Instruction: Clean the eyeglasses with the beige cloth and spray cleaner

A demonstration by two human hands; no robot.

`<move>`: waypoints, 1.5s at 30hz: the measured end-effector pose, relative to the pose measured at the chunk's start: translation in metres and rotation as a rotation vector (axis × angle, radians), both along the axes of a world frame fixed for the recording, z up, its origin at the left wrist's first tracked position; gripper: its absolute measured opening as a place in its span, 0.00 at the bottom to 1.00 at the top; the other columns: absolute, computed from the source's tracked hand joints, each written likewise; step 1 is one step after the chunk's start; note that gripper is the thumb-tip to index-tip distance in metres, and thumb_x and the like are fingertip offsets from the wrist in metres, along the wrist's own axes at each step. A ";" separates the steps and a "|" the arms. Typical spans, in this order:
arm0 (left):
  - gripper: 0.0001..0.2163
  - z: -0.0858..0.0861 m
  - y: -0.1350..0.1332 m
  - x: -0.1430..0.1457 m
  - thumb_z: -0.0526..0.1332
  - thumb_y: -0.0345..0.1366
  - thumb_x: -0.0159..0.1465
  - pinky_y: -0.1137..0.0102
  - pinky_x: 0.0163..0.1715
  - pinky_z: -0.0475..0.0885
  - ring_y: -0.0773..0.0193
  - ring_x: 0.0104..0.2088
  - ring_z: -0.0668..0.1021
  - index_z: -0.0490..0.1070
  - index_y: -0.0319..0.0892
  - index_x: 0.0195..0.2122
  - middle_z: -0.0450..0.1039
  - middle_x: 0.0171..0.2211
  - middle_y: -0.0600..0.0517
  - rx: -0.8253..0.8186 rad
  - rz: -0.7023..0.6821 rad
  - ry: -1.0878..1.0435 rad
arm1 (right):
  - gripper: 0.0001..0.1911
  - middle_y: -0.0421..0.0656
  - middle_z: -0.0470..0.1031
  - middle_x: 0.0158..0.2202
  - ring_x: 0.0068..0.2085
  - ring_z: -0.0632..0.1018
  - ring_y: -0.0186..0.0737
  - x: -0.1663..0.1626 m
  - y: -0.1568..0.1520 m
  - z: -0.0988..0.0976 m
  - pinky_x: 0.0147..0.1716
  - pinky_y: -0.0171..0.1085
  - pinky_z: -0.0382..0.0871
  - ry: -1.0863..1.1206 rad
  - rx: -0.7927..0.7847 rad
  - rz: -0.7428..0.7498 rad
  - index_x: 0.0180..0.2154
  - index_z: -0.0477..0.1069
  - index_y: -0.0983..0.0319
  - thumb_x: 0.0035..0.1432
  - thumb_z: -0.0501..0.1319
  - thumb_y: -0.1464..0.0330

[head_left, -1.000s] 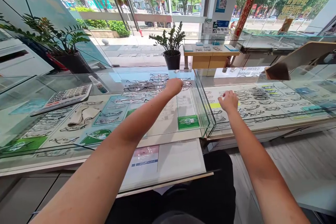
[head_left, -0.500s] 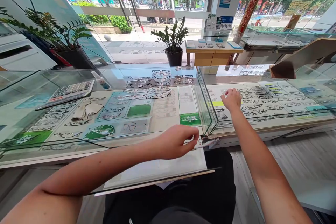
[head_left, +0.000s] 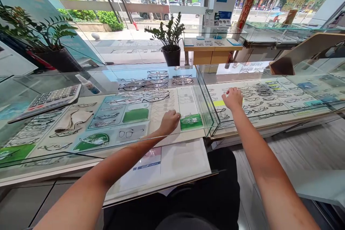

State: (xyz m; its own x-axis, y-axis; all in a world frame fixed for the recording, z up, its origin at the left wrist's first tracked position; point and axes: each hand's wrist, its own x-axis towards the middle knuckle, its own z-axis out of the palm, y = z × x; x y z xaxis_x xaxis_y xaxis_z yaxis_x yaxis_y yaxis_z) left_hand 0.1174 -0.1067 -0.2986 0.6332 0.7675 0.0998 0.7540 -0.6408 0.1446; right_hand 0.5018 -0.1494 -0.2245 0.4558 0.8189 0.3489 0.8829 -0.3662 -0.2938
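My left hand (head_left: 169, 123) reaches over the front of the left glass display case (head_left: 172, 137). Its fingers are curled closed, and whatever they may hold is hidden. A green card (head_left: 191, 122) lies just right of it; a stack of eyeglasses (head_left: 156, 85) sits farther back on the left side. Over the right display case (head_left: 269, 122), my right hand (head_left: 234, 99) rests with loosely bent fingers, the thumb apart and nothing visible in them. Rows of eyeglass frames (head_left: 257, 104) lie beneath the glass beside it. Below my left forearm, a white pull-out drawer (head_left: 183, 161) stands open.
A calculator (head_left: 51, 100) and a small spray bottle (head_left: 88, 84) stand on the left case. A beige cloth (head_left: 74, 120) lies under the glass. Behind are a potted plant (head_left: 171, 50) and a wooden table (head_left: 212, 52). A brown-edged stand (head_left: 283, 68) is at right.
My left hand has moved forward and left, from the corner near the drawer to over the left case. The drawer shows more of its inside. My right hand stays nearly in place.
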 end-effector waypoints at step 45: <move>0.07 0.063 -0.141 -0.002 0.66 0.25 0.59 0.68 0.39 0.69 0.63 0.34 0.76 0.71 0.45 0.30 0.78 0.29 0.55 -0.429 -0.424 -0.442 | 0.08 0.53 0.75 0.54 0.55 0.71 0.59 -0.001 -0.001 -0.001 0.51 0.53 0.64 -0.008 -0.044 -0.026 0.40 0.66 0.57 0.65 0.57 0.60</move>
State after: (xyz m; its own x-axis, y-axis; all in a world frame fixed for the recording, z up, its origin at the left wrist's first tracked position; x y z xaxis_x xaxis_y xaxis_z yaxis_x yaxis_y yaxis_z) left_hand 0.1150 -0.2481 -0.2352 0.8539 0.4952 0.1604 0.2682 -0.6826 0.6798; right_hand 0.5009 -0.1506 -0.2255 0.4742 0.8216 0.3166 0.8754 -0.4013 -0.2696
